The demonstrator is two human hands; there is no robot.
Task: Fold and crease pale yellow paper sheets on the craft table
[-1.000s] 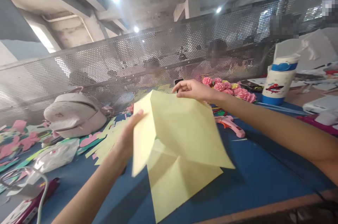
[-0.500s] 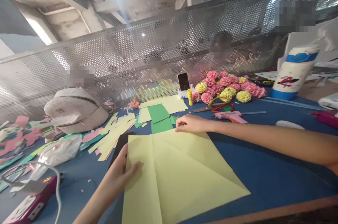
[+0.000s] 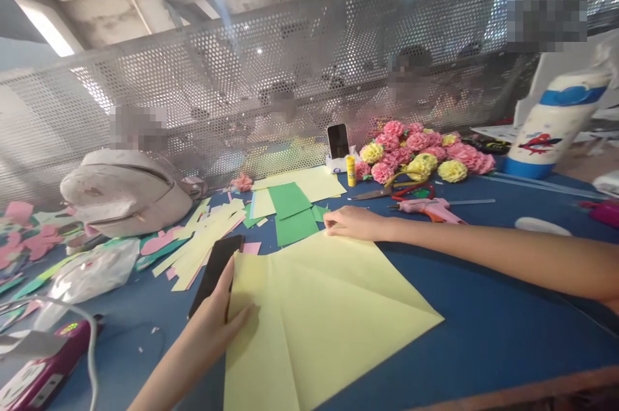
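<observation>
A large sheet of pale yellow paper [image 3: 333, 314] with crease lines lies across the blue table in front of me. My left hand [image 3: 217, 320] grips its left edge, thumb on top and the other fingers mostly hidden. At the far edge, my right hand [image 3: 355, 224] pinches the sheet with fingers curled together. Partly behind my left hand rests a black phone [image 3: 216, 269]. Green paper pieces [image 3: 293, 230] lie just beyond the sheet, with a small pink scrap [image 3: 252, 248] beside the phone.
Yellow strips [image 3: 207, 233] and a pale backpack [image 3: 126, 195] are at left, near a magenta power strip [image 3: 43, 362]. Scissors [image 3: 374, 193], a pink glue gun [image 3: 425, 207], a glue stick [image 3: 351, 171], paper flowers [image 3: 420, 150] and a bottle [image 3: 551, 130] stand or lie at right.
The sheet's right corner has moved left and away from me, and its far edge bows more. More of the phone and a pink scrap show. Both hands keep their hold as the view shifts.
</observation>
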